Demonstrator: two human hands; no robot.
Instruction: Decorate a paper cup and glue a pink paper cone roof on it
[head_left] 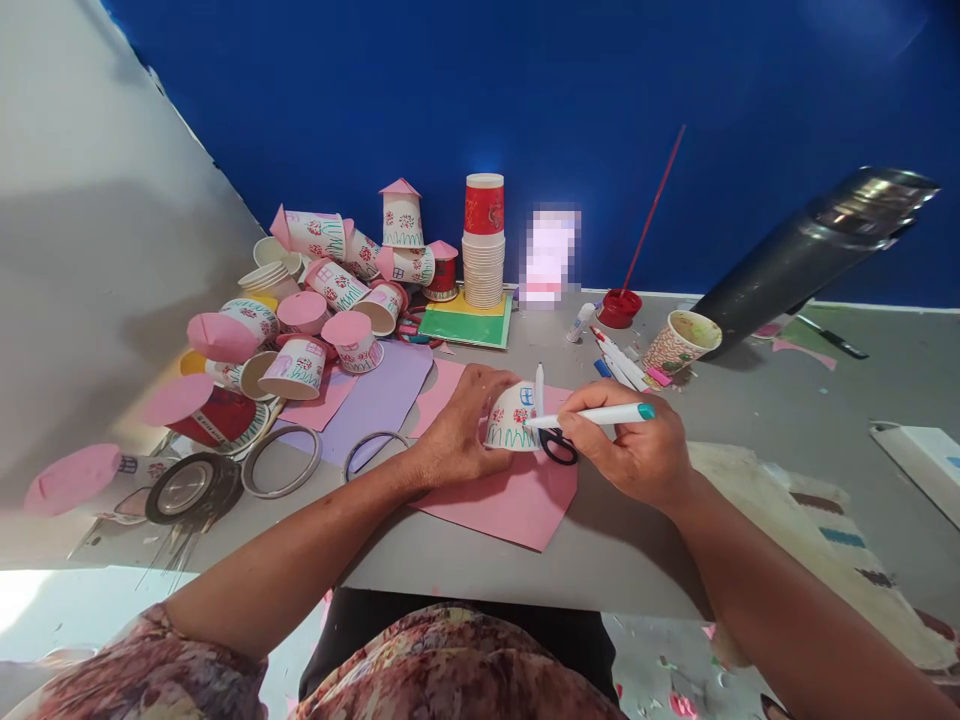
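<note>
**Round the edges of the grey table [480, 578]**

At twelve o'clock rises a deep blue wall [315, 90]. Between one and two, a bright panel [553, 250] is pixelated beyond reading. A red pot [620, 310] sits between two and three, a thin red stick [655, 210] slanting up from it. At two o'clock a dark flask [795, 260] with a shiny top appears tilted; just beside its foot, at three, is a patterned paper cup [679, 345], stained inside. A white box [926, 460] lies just past three, a pale, marked cloth [750, 500] towards four. Near five, scraps [682, 705] litter the floor [652, 645]. Around eight lie a dark tape roll [187, 487] and two grey rings [247, 478].
</note>
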